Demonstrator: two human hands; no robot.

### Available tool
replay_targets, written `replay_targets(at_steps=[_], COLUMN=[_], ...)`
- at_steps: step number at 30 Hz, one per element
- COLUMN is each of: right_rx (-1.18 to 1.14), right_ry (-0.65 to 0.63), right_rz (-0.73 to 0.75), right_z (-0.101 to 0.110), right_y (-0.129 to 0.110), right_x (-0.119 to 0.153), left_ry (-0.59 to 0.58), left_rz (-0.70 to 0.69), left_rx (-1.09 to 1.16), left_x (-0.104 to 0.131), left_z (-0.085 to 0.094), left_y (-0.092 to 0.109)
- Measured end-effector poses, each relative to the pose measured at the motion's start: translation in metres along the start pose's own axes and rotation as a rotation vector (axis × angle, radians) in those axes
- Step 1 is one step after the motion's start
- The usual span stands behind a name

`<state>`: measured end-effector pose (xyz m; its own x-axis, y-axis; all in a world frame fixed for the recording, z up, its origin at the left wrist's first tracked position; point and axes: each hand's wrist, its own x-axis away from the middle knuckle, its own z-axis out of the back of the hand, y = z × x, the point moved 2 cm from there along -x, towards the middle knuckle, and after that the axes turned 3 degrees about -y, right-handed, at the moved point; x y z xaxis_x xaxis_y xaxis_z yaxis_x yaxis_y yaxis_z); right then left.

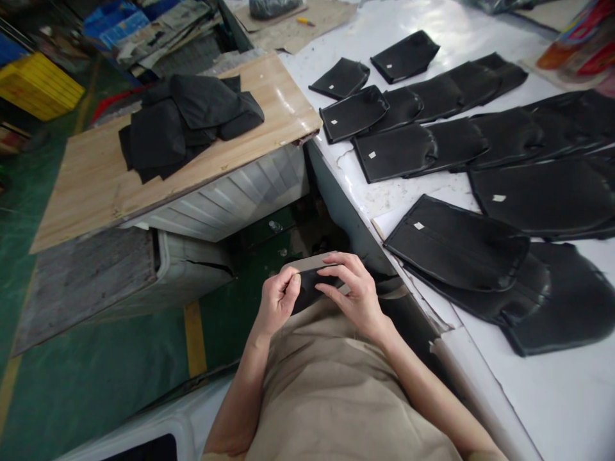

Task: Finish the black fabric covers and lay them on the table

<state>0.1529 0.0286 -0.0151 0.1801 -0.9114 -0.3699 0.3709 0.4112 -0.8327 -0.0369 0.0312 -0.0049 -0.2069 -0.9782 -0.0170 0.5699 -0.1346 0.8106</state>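
Observation:
In front of my body I hold a small black sheet-like piece (307, 293) with a pale grey strip along its far edge. My left hand (280, 299) is closed on its left end, thumb on top. My right hand (354, 289) has its curled fingers and thumb at the right end of the same piece. The lower part of the piece is partly hidden against my clothing, and I cannot tell its full shape. To my right, a black padded cover (456, 243) with a small white label lies on top of other black pieces near the table edge.
Overlapping rows of black covers (394, 150) lie on the white table (542, 397) at right. A pile of black fabric pieces (187, 121) rests on a wooden board (91, 179) at left. Further back are a yellow crate (41, 86) and a yellow-handled tool (305, 22).

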Motion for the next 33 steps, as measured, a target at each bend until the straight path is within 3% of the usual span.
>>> replay_targets(at_steps=[14,23,33], right_rx=[0.043,0.386,0.471], right_ry=[-0.068,-0.212,-0.262], right_rz=[-0.056,0.187,0.170], right_z=[-0.001,0.003,0.002], right_y=[0.007,0.002,0.009], right_x=[0.000,0.003,0.005], left_ry=[-0.034,-0.045,-0.061], left_rz=[-0.082,-0.060,-0.112], left_rx=[-0.154,-0.153,-0.315], left_x=[-0.002,-0.004,-0.004], left_z=[-0.010,-0.019,-0.032], left_y=[0.004,0.000,0.000])
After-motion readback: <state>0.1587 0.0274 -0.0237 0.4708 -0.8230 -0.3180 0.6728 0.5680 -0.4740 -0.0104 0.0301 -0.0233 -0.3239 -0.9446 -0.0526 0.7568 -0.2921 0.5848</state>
